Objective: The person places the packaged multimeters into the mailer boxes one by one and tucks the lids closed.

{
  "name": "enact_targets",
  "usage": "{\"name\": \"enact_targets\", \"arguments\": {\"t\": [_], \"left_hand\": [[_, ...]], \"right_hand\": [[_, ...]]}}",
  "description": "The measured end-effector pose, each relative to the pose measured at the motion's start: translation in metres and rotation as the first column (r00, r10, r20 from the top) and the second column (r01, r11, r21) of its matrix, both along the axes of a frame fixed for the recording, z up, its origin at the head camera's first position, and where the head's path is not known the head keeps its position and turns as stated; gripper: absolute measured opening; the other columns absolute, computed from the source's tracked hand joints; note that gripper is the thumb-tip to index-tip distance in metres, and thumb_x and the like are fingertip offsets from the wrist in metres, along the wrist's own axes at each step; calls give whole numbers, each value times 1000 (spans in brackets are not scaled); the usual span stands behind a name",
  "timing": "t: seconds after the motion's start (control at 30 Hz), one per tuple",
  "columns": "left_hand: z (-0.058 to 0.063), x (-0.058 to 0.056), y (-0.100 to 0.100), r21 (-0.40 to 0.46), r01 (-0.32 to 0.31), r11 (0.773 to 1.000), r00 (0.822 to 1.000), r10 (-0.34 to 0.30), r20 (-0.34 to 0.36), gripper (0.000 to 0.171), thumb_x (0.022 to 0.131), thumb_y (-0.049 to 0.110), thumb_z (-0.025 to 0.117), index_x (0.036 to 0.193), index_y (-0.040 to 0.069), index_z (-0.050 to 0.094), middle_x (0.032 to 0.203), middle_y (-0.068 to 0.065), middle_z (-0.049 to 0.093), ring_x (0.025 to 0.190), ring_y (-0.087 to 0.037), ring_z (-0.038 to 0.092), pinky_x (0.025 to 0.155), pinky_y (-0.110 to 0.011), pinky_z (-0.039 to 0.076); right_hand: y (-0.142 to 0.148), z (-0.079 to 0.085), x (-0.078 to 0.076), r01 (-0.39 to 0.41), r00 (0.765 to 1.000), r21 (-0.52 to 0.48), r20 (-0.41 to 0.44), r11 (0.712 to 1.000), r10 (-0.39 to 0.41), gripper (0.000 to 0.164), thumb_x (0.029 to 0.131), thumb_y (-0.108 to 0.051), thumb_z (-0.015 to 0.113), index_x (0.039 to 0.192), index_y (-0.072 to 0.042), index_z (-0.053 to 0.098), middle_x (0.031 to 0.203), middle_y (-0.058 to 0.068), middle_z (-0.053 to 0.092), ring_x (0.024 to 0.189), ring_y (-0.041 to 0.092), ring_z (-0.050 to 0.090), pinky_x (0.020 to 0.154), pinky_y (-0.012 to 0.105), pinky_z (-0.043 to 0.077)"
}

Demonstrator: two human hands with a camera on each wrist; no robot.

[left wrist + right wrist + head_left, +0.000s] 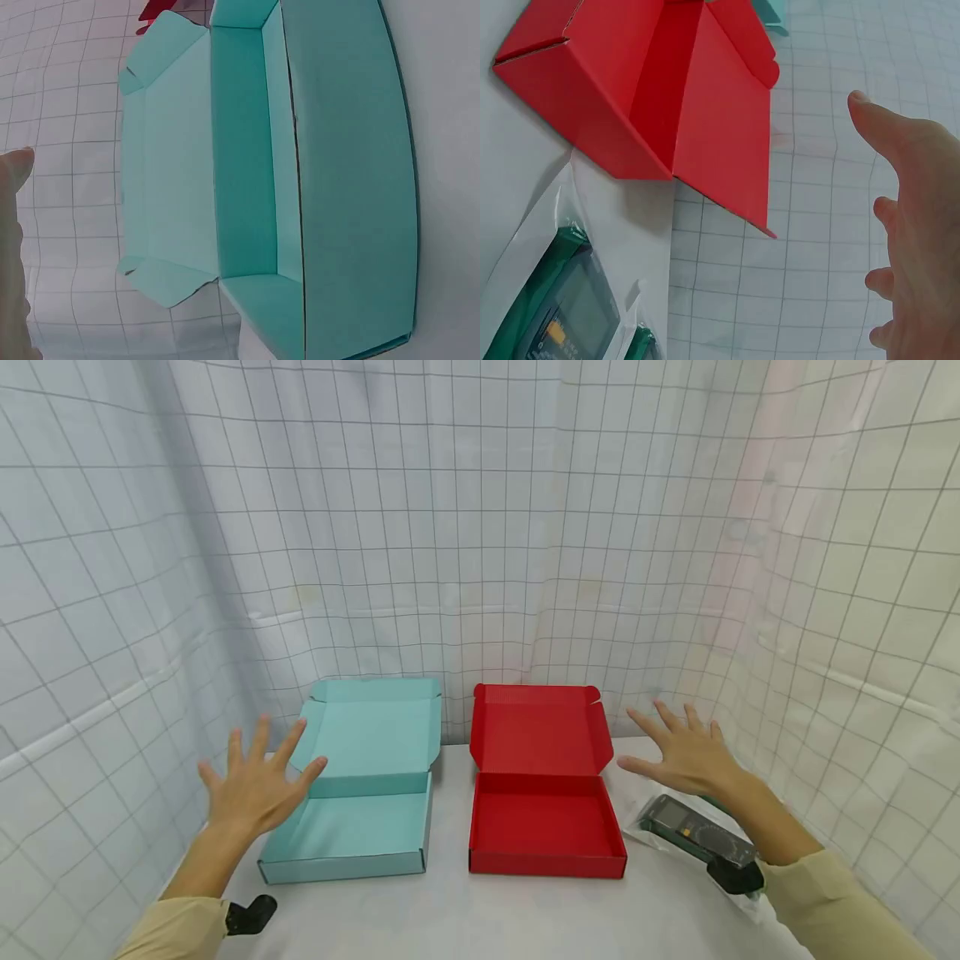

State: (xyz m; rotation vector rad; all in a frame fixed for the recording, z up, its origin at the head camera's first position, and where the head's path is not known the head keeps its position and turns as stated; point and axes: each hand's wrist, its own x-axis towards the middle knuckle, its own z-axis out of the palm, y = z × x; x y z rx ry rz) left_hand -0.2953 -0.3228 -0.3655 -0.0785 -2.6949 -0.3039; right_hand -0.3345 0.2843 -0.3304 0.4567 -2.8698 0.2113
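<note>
My left hand (253, 789) is held with fingers spread, overlapping the left side of an open light-blue cardboard box (375, 867) in the head view; nothing is in it. My right hand (693, 756), also spread and holding nothing, is raised to the right of an open red cardboard box (547, 865). Both boxes have their lids tilted back, and bare insides show. Below the right hand lies a multimeter (693, 827) with a green edge, in a clear plastic bag. The right wrist view shows the multimeter (577, 307) beside the red box (570, 97).
A white table (450, 918) carries the boxes. Grid-patterned white curtains (480, 527) hang behind and on both sides. Part of a second green item (641, 345) in plastic shows past the multimeter. Black wrist devices (251, 915) sit at the sleeves.
</note>
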Motion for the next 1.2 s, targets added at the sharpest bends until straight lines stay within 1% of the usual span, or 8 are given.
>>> {"name": "enact_targets", "arguments": {"t": [0.23,0.4,0.57,0.67,0.77,0.87,1.03,1.2], "left_hand": [[-8,9,-18,-1,-6,1000,1000,6,-26,80,104,65,42,168,30,9,168,-26,4,143,-66,7,90,-94,9],[-15,16,-32,50,6,999,1000,-7,7,81,105,61,44,168,25,8,165,-34,3,140,-71,8,86,-95,11],[-28,22,-42,119,14,993,998,-21,52,82,106,58,45,168,19,8,162,-39,5,138,-73,7,84,-96,12],[-37,22,-47,162,28,986,995,-42,89,82,107,56,44,167,14,6,159,-44,7,136,-75,10,86,-95,16],[-44,21,-51,252,77,965,987,-109,115,83,108,50,44,165,5,5,157,-47,7,137,-74,10,93,-91,16],[-48,19,-53,351,113,930,973,-175,149,84,109,47,44,164,0,2,158,-46,4,141,-69,6,99,-88,11],[-54,19,-55,445,110,889,956,-217,196,87,109,48,43,163,-2,-2,160,-43,1,144,-66,3,102,-86,9],[-63,21,-60,513,118,850,939,-264,221,87,109,44,46,163,0,-6,162,-39,-4,144,-65,0,102,-86,7]], "right_hand": [[28,-9,6,2,1000,2,-9,1000,-2,93,92,-73,56,163,-18,33,162,32,25,141,68,16,99,89,11],[50,-20,9,15,1000,-2,-8,1000,-15,92,92,-70,58,162,-17,32,160,33,27,137,71,19,97,90,14],[70,-35,9,4,1000,3,-13,1000,-4,91,92,-67,61,162,-15,33,158,35,30,135,72,23,95,91,18],[80,-44,9,-10,1000,-5,-18,1000,10,90,93,-64,63,161,-13,35,157,36,31,134,72,25,93,91,21],[87,-51,11,-35,999,-18,-30,999,34,89,92,-61,66,159,-9,37,155,37,33,132,73,28,92,90,26],[94,-57,12,-60,997,-38,-43,997,58,88,92,-57,68,157,-7,40,152,39,36,131,74,30,92,88,28],[105,-70,13,-87,995,-82,-50,993,83,87,92,-53,71,158,-6,39,150,40,39,130,72,34,91,87,31],[113,-83,13,-106,994,-137,-18,985,104,89,92,-50,72,161,-8,34,151,39,38,134,65,34,91,86,32]]}}
